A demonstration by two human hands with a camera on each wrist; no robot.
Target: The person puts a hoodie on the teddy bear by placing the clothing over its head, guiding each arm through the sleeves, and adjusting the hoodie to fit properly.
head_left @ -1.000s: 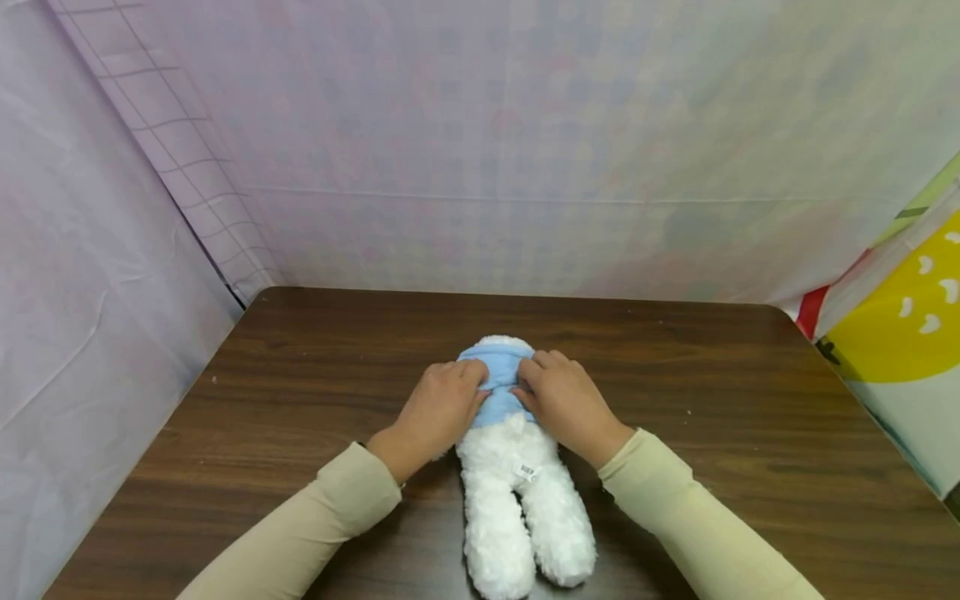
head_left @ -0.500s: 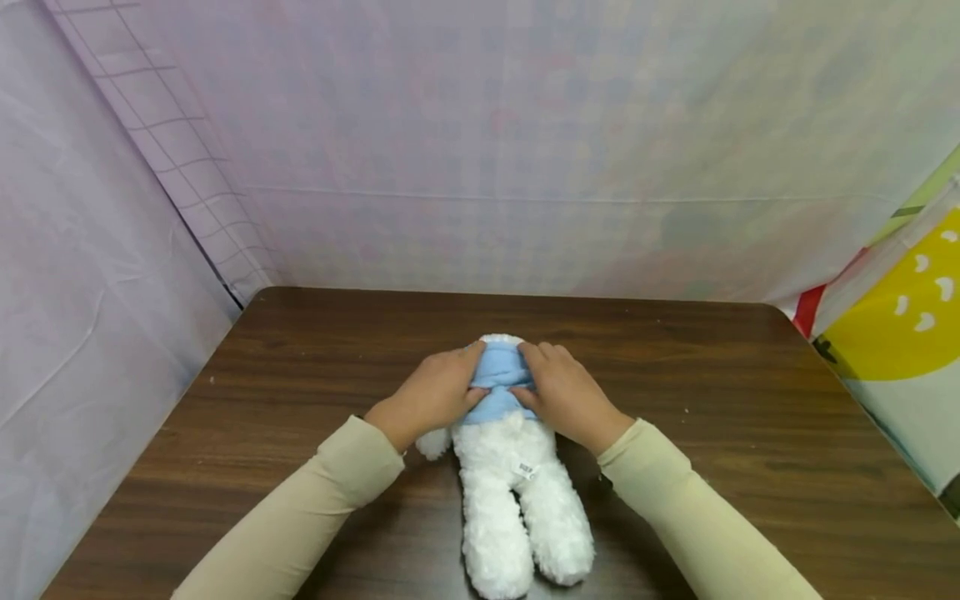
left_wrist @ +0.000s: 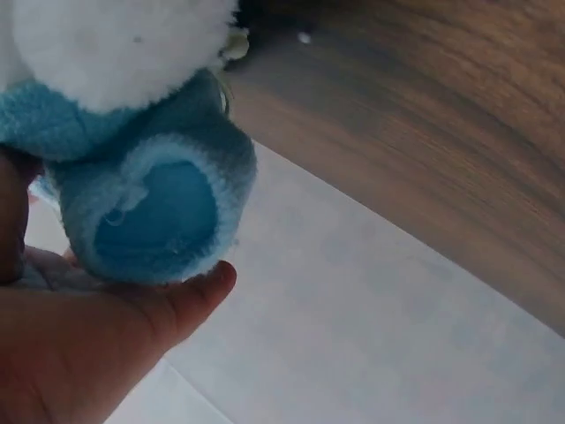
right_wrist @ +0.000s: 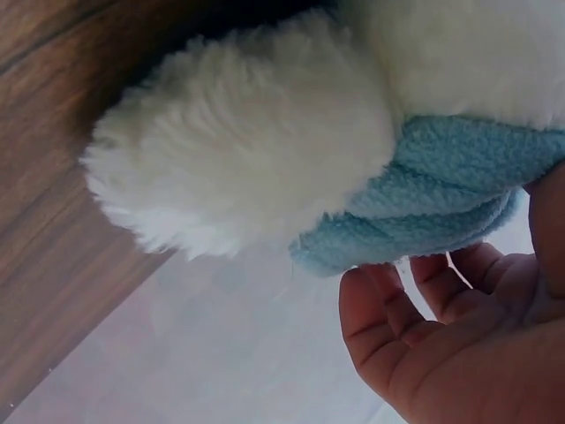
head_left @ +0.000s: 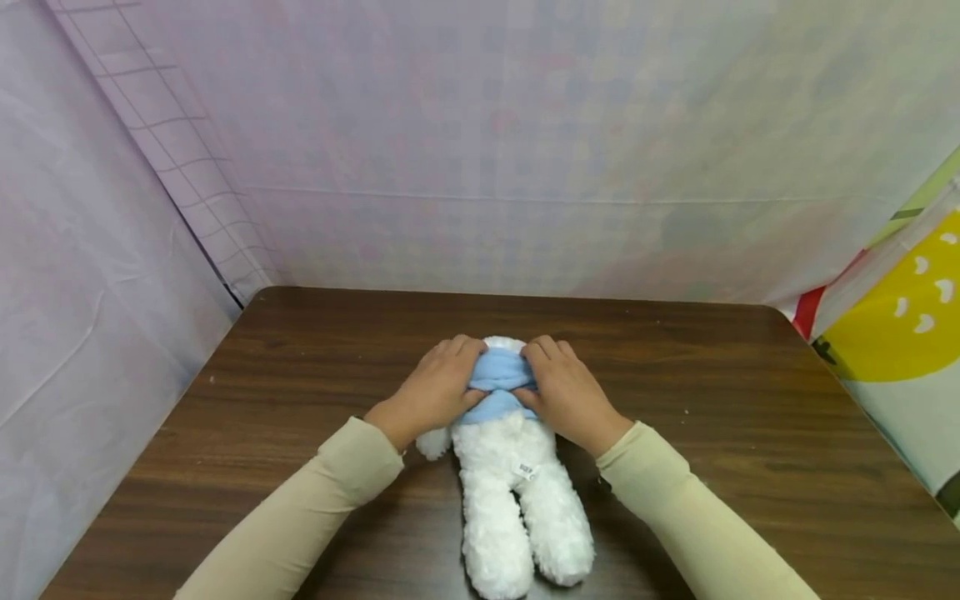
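Note:
A white fluffy stuffed animal [head_left: 504, 450] lies on the table, legs toward me, with a small tag low on its body. Its light blue garment [head_left: 498, 368] is bunched round the upper body. My left hand [head_left: 435, 385] grips one side of this garment, thumb on top. On the opposite side, my right hand [head_left: 566, 390] holds the cloth between thumb and fingers. In the left wrist view an open, unfilled sleeve [left_wrist: 159, 212] hangs beside the white fur. The right wrist view shows a fluffy arm [right_wrist: 238, 141] beside the folded cloth. The toy's face is hidden.
The dark wooden table [head_left: 315, 333] has rounded far corners. Behind it hangs a pale patterned curtain [head_left: 480, 150], and a white cloth [head_left: 90, 292] hangs at the left. A yellow printed panel [head_left: 900, 325] stands past the right edge.
Both hands have shifted outward and slightly forward along the blue garment, and its upper part has bunched more. The toy's left-side arm has come into view below my left wrist.

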